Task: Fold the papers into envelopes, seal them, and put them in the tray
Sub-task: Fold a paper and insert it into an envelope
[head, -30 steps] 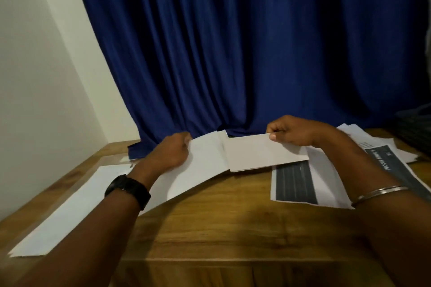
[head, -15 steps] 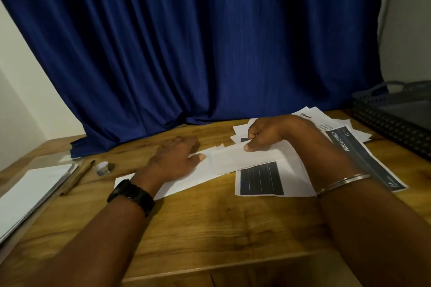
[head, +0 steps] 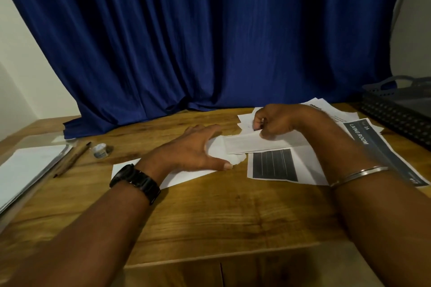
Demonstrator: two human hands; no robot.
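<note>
Head view: the white paper (head: 256,144) you are folding lies on the wooden table (head: 233,212), and its folded strip overlaps the printed sheets (head: 272,165). Your right hand (head: 275,123) pinches the strip's far edge with curled fingers. Your left hand (head: 189,151) lies flat with fingers spread, pressing down the paper's left part. The dark tray (head: 396,112) sits at the far right, well apart. A pencil (head: 72,158), a small round container (head: 100,150) and 1 stack of blank sheets (head: 25,170) lie to the left.
</note>
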